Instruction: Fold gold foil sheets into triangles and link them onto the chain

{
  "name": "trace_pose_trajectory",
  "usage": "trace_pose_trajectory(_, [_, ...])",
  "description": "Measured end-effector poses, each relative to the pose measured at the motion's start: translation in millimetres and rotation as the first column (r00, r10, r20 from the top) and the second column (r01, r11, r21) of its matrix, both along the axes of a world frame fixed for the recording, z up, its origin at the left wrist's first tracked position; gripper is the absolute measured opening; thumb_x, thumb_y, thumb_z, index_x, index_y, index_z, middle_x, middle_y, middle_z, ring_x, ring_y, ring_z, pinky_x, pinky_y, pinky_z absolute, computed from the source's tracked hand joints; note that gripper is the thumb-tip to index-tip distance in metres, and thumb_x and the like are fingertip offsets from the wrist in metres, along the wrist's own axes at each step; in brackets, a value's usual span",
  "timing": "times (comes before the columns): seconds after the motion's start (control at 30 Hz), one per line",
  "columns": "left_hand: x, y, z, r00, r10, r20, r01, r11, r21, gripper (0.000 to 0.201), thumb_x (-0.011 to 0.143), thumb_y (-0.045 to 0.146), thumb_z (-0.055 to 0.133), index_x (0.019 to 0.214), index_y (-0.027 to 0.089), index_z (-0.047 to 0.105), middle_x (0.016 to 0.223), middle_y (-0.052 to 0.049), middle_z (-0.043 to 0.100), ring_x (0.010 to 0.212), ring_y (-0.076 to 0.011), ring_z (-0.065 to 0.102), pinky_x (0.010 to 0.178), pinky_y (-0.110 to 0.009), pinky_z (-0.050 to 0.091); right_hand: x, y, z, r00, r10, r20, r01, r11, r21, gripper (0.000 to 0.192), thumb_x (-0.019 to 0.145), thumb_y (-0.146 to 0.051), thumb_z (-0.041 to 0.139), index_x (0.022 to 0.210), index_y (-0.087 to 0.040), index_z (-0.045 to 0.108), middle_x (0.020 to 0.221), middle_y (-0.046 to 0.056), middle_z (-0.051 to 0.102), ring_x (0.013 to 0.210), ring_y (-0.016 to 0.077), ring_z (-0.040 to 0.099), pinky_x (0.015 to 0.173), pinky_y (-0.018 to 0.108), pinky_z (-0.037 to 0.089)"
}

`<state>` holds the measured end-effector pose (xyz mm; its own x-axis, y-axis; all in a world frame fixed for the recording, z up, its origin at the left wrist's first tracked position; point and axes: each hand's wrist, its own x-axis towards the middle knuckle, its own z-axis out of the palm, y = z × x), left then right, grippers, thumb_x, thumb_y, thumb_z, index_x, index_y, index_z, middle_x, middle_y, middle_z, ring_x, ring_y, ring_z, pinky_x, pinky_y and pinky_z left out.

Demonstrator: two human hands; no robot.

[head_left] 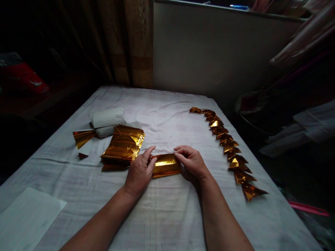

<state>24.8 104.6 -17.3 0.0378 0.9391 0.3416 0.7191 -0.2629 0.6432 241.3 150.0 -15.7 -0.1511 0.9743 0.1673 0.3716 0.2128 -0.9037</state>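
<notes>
A folded strip of gold foil paper lies across the middle of the cloth-covered table. My left hand has its thumb and fingers closed on the strip's left end. At the strip's upper right corner, my right hand pinches the edge between thumb and fingertips. Just left of my left hand sits a stack of gold foil sheets, slightly fanned and creased. Along the right side runs a curved row of folded gold foil pieces, overlapping one another.
Behind the stack is a crumpled white paper wrapper, with a loose gold foil piece beside it. A white sheet lies at the front left. Curtains and a pale panel stand behind the table. Beyond its right edge is a pink strip.
</notes>
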Motion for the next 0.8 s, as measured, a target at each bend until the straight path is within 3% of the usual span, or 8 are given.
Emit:
trace_pose_trajectory(0.2, [7,20,-0.2,0.968,-0.023,-0.25,0.023,1.0,-0.001,0.036,0.089,0.018,0.057,0.125,0.021,0.06,0.098,-0.006,0.073,0.091,-0.0222,0.065,0.087,-0.034,0.051,2,3,-7.9,0.97,-0.14,0.197,0.111,0.982,0.152,0.014,0.077,-0.032,0.064,0.066,-0.026,0.07,0.098,0.008,0.074,0.097,0.0253,0.064,0.093,0.043,0.047])
trace_pose_trajectory(0.57, [13,27,3.7,0.938,-0.023,-0.346,-0.001,0.998,-0.068,0.031,0.088,0.015,0.06,0.119,0.021,0.062,0.104,-0.007,0.067,0.099,-0.0245,0.061,0.091,-0.038,0.049,-3,3,-14.0,0.923,-0.238,0.302,0.157,0.95,0.268,0.011,0.077,-0.023,0.065,0.068,-0.024,0.071,0.097,0.006,0.074,0.094,0.0231,0.065,0.09,0.039,0.049])
trace_pose_trajectory(0.67, [14,28,10.7,0.935,-0.039,-0.352,0.011,0.997,-0.082,0.019,0.088,0.015,0.06,0.102,0.024,0.069,0.104,-0.006,0.063,0.1,-0.0237,0.058,0.089,-0.037,0.048,-3,3,-14.5,0.917,-0.242,0.318,0.152,0.947,0.283,0.01,0.077,-0.022,0.067,0.069,-0.024,0.072,0.097,0.006,0.074,0.094,0.0227,0.065,0.09,0.039,0.05])
trace_pose_trajectory(0.8, [11,30,16.3,0.92,-0.169,-0.354,0.128,0.982,-0.138,0.016,0.086,0.014,0.061,0.079,0.025,0.07,0.098,-0.003,0.065,0.096,-0.0227,0.055,0.084,-0.036,0.045,-3,3,-14.4,0.906,-0.248,0.343,0.152,0.947,0.285,0.009,0.076,-0.02,0.067,0.071,-0.024,0.072,0.1,0.005,0.074,0.096,0.0225,0.065,0.091,0.039,0.049])
